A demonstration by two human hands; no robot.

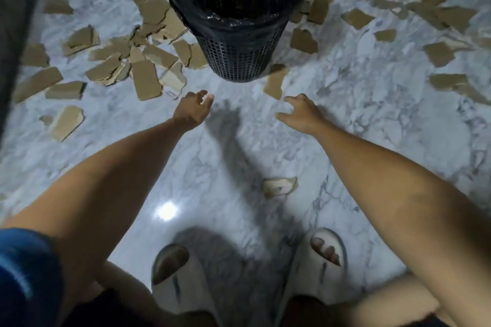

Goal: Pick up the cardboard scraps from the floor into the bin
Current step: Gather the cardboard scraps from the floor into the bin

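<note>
A black mesh bin point(239, 56) lined with a black bag stands on the marble floor at the top centre. Brown cardboard scraps lie all round it, thickest in a heap point(138, 61) to its left. One scrap point(276, 82) lies just right of the bin's base, and a pale scrap point(280, 186) lies nearer my feet. My left hand point(192, 110) reaches out below the bin, fingers loosely spread, holding nothing. My right hand point(300, 111) hovers just below the scrap by the bin, fingers relaxed and apart, holding nothing.
More scraps point(435, 53) are scattered over the floor to the right. A dark piece of furniture point(13, 34) runs along the left edge. My feet in pale slippers point(324, 255) stand at the bottom, with a light glare on the floor.
</note>
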